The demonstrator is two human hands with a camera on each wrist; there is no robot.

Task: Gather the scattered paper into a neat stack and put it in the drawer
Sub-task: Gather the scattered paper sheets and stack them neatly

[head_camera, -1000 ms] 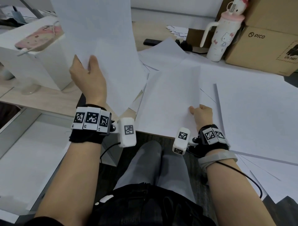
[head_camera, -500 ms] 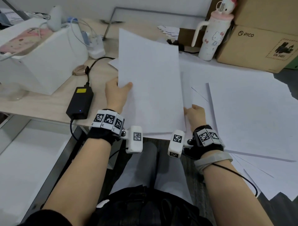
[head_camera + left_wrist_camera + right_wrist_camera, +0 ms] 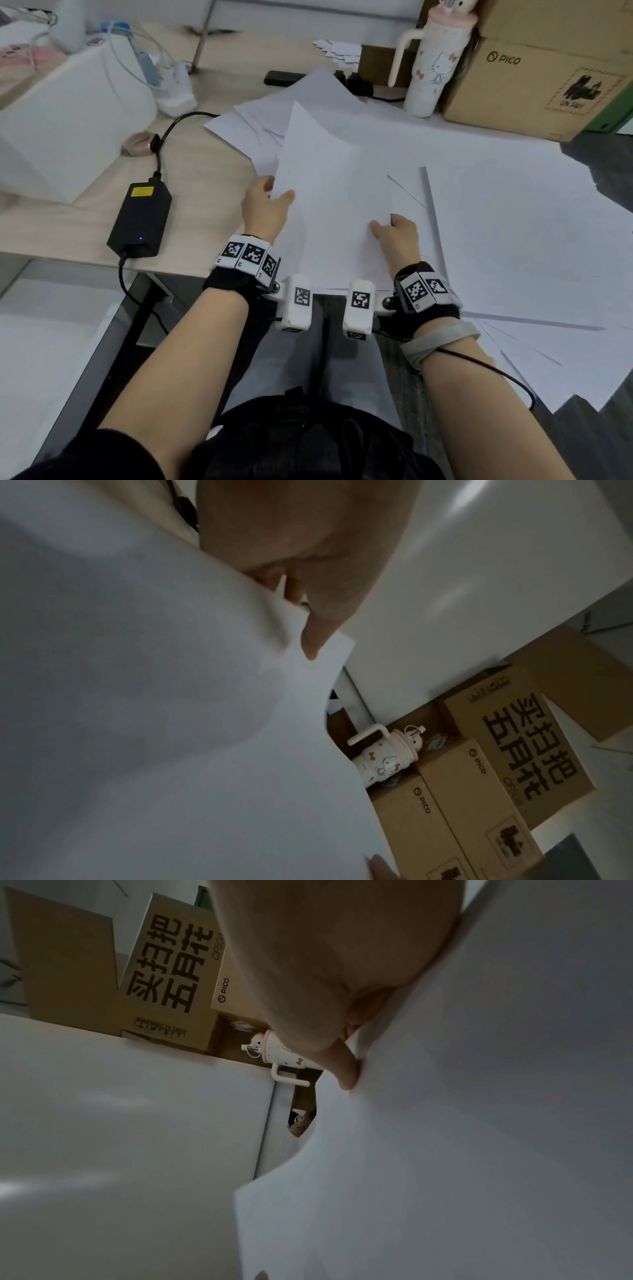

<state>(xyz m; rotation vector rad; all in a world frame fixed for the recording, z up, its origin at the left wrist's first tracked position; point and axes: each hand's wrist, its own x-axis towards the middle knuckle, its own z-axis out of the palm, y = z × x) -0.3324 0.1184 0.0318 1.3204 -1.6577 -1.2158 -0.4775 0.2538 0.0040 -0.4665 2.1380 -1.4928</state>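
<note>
A white sheet of paper (image 3: 329, 192) lies tilted over a small pile near the desk's front edge. My left hand (image 3: 267, 205) pinches its left edge, thumb on top. My right hand (image 3: 397, 233) grips the pile's right edge, thumb on top. The left wrist view shows the thumb (image 3: 318, 631) pressed on the paper (image 3: 154, 696); the right wrist view shows the thumb (image 3: 342, 1069) on the paper (image 3: 462, 1123). More loose sheets (image 3: 513, 222) are spread over the desk to the right and behind. An open white drawer (image 3: 44, 342) sits low at the left.
A black power adapter (image 3: 140, 219) with its cable lies left of the paper. A white box (image 3: 68, 130) stands at the far left. A pink-lidded cartoon tumbler (image 3: 435, 61) and cardboard boxes (image 3: 534, 75) stand at the back right. My lap is below the desk edge.
My left hand has brought the raised sheet down from the upper left and laid it over the pile that my right hand holds. The right hand has stayed almost where it was.
</note>
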